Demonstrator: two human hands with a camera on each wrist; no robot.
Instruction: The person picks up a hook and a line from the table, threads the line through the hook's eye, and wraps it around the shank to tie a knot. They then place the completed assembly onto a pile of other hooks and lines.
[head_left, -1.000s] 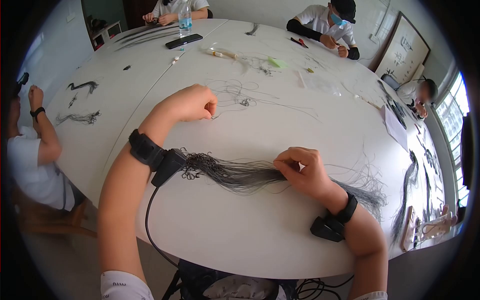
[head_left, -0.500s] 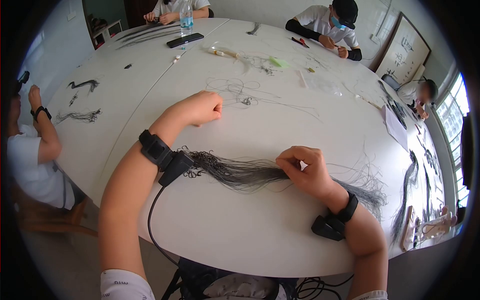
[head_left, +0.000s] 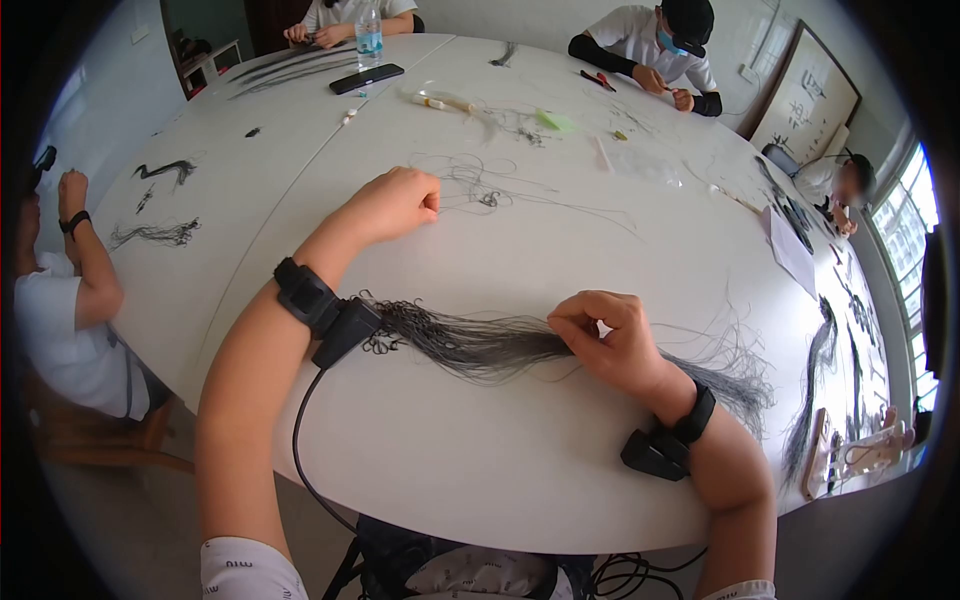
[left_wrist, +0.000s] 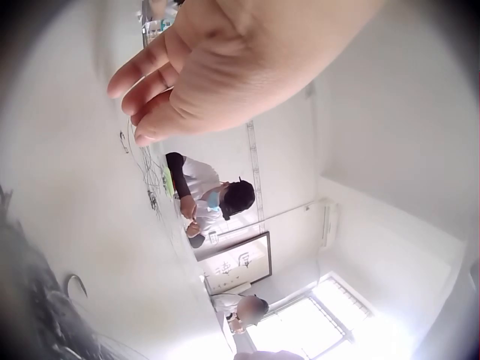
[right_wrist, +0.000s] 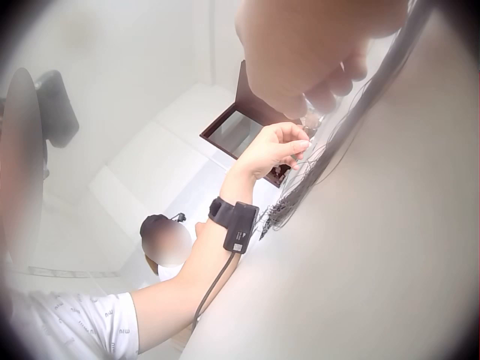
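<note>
In the head view a long bundle of dark fishing lines (head_left: 490,345) lies across the table, with many small fish hooks (head_left: 385,325) clustered at its left end. My right hand (head_left: 610,340) grips the bundle near its middle, thumb and forefinger bent into a ring. The frayed line ends (head_left: 735,390) spread out to the right. My left hand (head_left: 390,207) is beyond the hooks, beside a loose tangle of line (head_left: 488,198). Thumb and fingers of that hand come together at a thin line in the left wrist view. A single hook (left_wrist: 76,285) shows near the bundle there.
A phone (head_left: 367,79), a water bottle (head_left: 369,40) and red-handled pliers (head_left: 600,80) are on the far side. More line bundles lie left (head_left: 168,172) and right (head_left: 812,390), near a clear-topped stand (head_left: 865,455). Other people sit around the table. A cable hangs from my left wrist camera.
My left hand has shifted slightly right and turned; a small hook seen at its fingertips a second ago is hidden in the head view now. My right hand stays on the bundle.
</note>
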